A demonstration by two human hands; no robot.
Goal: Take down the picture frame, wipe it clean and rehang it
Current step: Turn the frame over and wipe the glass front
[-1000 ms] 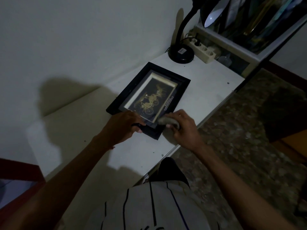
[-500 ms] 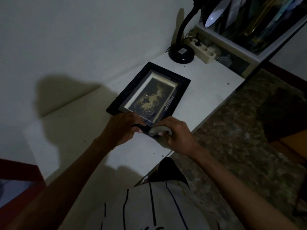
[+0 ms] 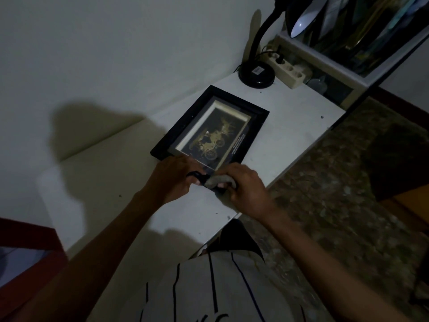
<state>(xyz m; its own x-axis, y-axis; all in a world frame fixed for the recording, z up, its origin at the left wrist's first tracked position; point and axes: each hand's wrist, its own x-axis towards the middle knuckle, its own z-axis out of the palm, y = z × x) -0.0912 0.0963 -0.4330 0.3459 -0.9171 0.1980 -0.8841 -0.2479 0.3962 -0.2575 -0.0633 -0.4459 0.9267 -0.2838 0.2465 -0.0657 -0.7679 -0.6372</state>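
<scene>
A white table (image 3: pixel 290 126) stands against the wall. The black frame (image 3: pixel 185 126) lies flat, face up, on it, near a lamp (image 3: pixel 256 74). The left hand (image 3: pixel 176 180) grips the frame's near edge. The right hand (image 3: pixel 246 184) clutches a grey cloth (image 3: pixel 219 181) pressed against that edge.

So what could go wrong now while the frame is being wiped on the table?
The picture frame lies near the table front edge, so a hard wipe might push it off. The right hand rubs the cloth at the near corner while only the left hand steadies it. Dim light may hide leftover dust.
</scene>
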